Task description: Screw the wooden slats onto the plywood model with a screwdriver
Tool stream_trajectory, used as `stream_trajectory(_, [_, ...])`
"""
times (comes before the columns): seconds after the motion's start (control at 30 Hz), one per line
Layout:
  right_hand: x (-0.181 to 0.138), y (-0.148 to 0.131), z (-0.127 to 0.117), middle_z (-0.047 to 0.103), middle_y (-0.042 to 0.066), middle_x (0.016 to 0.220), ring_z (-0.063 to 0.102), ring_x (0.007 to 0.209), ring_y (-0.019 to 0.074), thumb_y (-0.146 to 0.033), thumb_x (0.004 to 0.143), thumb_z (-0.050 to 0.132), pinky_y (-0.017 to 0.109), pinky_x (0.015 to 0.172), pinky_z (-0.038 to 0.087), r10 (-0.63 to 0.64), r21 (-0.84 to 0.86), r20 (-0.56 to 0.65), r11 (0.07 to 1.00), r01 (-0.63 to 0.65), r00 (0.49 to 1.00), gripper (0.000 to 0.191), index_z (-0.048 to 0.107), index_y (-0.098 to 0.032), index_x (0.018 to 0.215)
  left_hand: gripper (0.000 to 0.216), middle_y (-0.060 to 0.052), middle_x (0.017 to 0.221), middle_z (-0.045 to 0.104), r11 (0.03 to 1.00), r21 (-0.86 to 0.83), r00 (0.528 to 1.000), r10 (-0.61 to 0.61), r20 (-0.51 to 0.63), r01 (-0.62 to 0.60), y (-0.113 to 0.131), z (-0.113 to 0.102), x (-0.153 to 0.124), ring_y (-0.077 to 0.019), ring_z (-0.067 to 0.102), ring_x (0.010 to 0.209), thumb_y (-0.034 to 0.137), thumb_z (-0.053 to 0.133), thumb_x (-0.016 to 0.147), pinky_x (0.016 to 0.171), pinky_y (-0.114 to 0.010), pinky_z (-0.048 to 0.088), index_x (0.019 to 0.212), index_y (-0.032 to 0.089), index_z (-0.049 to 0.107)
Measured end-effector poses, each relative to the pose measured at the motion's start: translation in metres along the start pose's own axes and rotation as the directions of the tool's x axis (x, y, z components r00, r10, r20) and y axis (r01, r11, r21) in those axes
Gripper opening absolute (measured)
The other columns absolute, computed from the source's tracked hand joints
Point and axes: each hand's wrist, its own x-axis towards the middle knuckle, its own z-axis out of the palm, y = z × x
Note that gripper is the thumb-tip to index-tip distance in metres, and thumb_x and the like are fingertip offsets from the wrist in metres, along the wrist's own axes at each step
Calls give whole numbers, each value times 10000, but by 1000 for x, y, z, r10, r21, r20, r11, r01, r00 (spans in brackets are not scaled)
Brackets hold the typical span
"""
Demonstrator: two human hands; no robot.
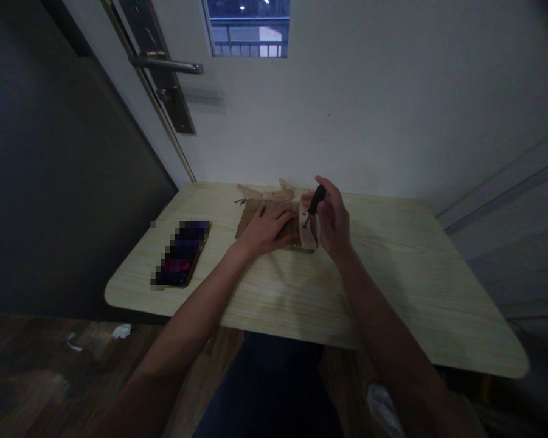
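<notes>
- On the pale table: brown board lying flat, a light strip across its right end.
- Left hand: spread, palm down on the board — fingers extended, unclenched.
- Right hand: grasping a dark-handled tool — shaft tilted down to the strip; tip contact cannot be told.
- Light-coloured piece just behind the board; phone well apart, left.
</notes>
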Motion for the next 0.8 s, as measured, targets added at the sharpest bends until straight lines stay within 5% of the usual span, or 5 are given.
stream_trajectory(0.33, [1, 2, 0, 755, 22, 952, 705, 716, 152, -504, 940, 602, 292, 636, 598, 71, -30, -76, 997, -73, 995, 400, 599, -295, 1281, 415, -110, 1418, 580, 1000, -28, 1000, 8, -7, -8, 0, -1, 0, -328, 494, 1358, 468, 538, 981, 1180, -635, 272, 1328, 239, 543])
stream_trajectory(0.5, [2, 4, 2, 590, -51, 695, 555, 570, 119, -487, 850, 729, 242, 496, 517, 15, -84, -198, 996, -33, 980, 401, 612, -292, 1181, 434, -129, 1433, 572, 999, -32, 1000, 1, 9, -1, 1, -2, 0, -334, 494, 1366, 459, 553, 977, 1174, -633, 287, 1328, 205, 543])
stream_trajectory(0.8, [2, -5, 2, 640, -16, 798, 585, 640, 135, -500, 892, 666, 263, 532, 528, 92, -114, -135, 988, -108, 987, 395, 582, -289, 1216, 434, -128, 1439, 571, 1000, -17, 1000, 2, 9, -2, -1, 0, 0, -339, 494, 1363, 462, 553, 978, 1170, -641, 291, 1336, 218, 540])
